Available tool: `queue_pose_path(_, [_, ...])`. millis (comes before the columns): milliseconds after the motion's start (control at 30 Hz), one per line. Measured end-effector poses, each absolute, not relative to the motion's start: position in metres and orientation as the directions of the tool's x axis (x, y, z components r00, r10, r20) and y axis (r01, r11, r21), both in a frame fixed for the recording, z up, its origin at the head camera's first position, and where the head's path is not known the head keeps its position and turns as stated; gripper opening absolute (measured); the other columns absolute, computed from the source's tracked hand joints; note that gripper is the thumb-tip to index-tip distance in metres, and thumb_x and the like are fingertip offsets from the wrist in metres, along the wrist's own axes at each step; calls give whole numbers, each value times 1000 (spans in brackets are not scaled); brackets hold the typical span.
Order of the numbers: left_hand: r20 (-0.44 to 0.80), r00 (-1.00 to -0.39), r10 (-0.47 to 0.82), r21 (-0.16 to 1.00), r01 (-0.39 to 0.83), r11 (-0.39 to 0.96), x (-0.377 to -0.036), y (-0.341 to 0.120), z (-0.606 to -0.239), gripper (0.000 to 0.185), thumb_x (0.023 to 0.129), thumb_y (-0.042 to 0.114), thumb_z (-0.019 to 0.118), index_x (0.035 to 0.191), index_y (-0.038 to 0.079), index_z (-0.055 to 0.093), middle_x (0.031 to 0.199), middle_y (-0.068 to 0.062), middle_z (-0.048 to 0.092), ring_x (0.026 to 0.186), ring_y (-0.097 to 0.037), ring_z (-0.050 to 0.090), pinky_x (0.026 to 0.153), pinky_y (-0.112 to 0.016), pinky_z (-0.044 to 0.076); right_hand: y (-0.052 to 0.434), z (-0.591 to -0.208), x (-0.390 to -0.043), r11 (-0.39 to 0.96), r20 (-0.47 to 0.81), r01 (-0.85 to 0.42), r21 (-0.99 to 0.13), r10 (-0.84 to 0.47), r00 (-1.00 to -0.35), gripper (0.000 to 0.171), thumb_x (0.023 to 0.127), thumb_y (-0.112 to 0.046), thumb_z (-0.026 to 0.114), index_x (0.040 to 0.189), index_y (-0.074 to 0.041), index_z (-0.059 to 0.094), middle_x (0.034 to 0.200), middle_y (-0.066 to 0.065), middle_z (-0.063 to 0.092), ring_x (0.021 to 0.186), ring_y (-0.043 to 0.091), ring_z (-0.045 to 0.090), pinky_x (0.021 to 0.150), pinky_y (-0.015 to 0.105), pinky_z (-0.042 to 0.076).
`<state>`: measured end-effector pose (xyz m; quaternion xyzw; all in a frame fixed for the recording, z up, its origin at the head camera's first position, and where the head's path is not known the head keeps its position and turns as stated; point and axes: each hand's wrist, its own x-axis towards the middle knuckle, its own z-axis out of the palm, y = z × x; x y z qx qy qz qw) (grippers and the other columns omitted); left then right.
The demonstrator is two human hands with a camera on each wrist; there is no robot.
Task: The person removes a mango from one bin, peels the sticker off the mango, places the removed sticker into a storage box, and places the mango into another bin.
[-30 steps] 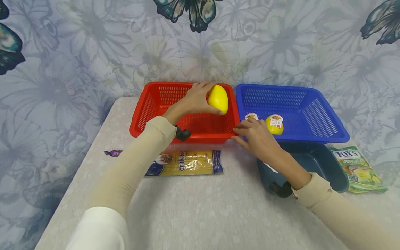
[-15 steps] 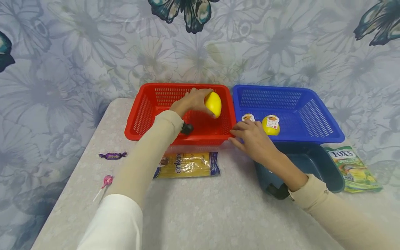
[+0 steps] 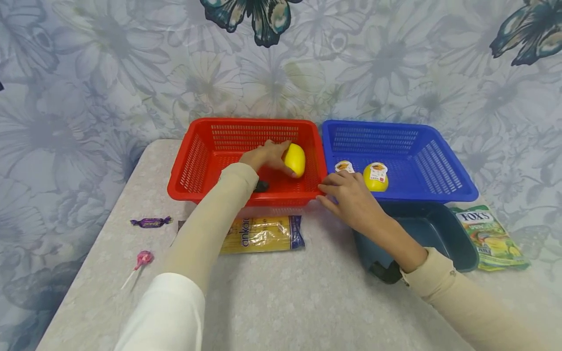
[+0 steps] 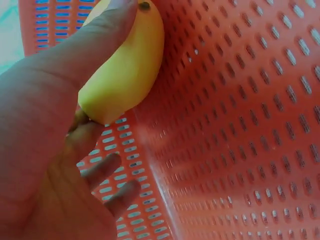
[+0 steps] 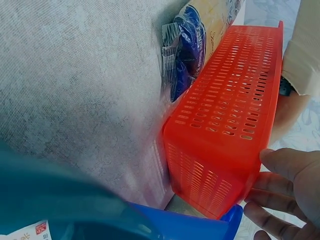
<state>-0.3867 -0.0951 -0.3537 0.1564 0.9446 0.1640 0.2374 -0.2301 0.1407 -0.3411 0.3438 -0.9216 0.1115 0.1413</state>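
My left hand (image 3: 270,158) is down inside the red basket (image 3: 254,122), with thumb and fingers around a yellow mango (image 3: 295,160) at the right end. In the left wrist view the mango (image 4: 127,70) is near a slotted wall, the thumb across its top and the lower fingers spread over the slotted floor. My right hand (image 3: 353,200) holds the red basket's near right corner. The right wrist view has its thumb and fingertips right at the corner's rim. Close to that hand, two more mangoes lie in the blue basket (image 3: 439,195), one a labelled mango (image 3: 376,184).
A dark teal tub (image 3: 439,229) stands under my right forearm, beside a green Fox's bag (image 3: 491,236). A pasta pack (image 3: 265,235) lies before the red basket, partly behind my left sleeve. A purple-wrapped candy (image 3: 151,222) and a pink lollipop (image 3: 143,258) lie left.
My left hand has lowered the mango deeper into the red basket. The right hand stays at the basket's corner. The view has shifted slightly, bringing the lollipop into sight.
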Motion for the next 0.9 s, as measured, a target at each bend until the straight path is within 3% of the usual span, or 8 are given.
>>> queue_pose_path(133, [-308, -859, 409, 310, 316, 897, -388, -92, -354, 111, 79, 62, 75, 161, 13, 18, 159, -13, 25, 141, -37, 20, 117, -57, 17, 140, -340, -230, 740, 341, -666, -100, -603, -721, 31, 90, -25, 77, 112, -3, 76, 109, 10, 69, 106, 29, 57, 87, 48, 41])
queue_pose_path(233, [-277, -861, 427, 252, 364, 897, -389, -89, -353, 110, 80, 64, 73, 160, 8, 20, 160, -15, 23, 145, -38, 17, 118, -56, 15, 140, -339, -230, 742, 341, -663, -97, -601, -722, 31, 90, -25, 77, 111, -3, 76, 108, 10, 69, 106, 29, 57, 86, 48, 41])
queue_pose_path(400, [-298, -854, 426, 226, 371, 901, -388, -88, -350, 112, 78, 62, 75, 161, 13, 18, 162, -15, 21, 149, -38, 10, 118, -57, 17, 140, -340, -229, 747, 333, -658, -96, -599, -728, 31, 90, -25, 77, 112, -3, 76, 108, 10, 69, 106, 29, 57, 87, 48, 42])
queue_pose_path(567, [-321, -849, 419, 243, 354, 903, -385, -93, -343, 113, 76, 65, 75, 161, 17, 18, 162, -11, 22, 148, -36, 13, 113, -59, 27, 138, -340, -228, 750, 338, -656, -91, -596, -728, 31, 89, -25, 77, 112, -3, 76, 108, 10, 69, 106, 29, 57, 86, 48, 42])
queue_pose_path(900, [-273, -845, 461, 295, 382, 876, -384, -109, -320, 102, 87, 61, 66, 162, 14, 15, 165, -16, 15, 150, -40, 8, 115, -59, 22, 139, -340, -229, 742, 343, -665, -79, -607, -717, 31, 90, -25, 77, 111, -3, 77, 108, 11, 69, 105, 30, 57, 83, 48, 41])
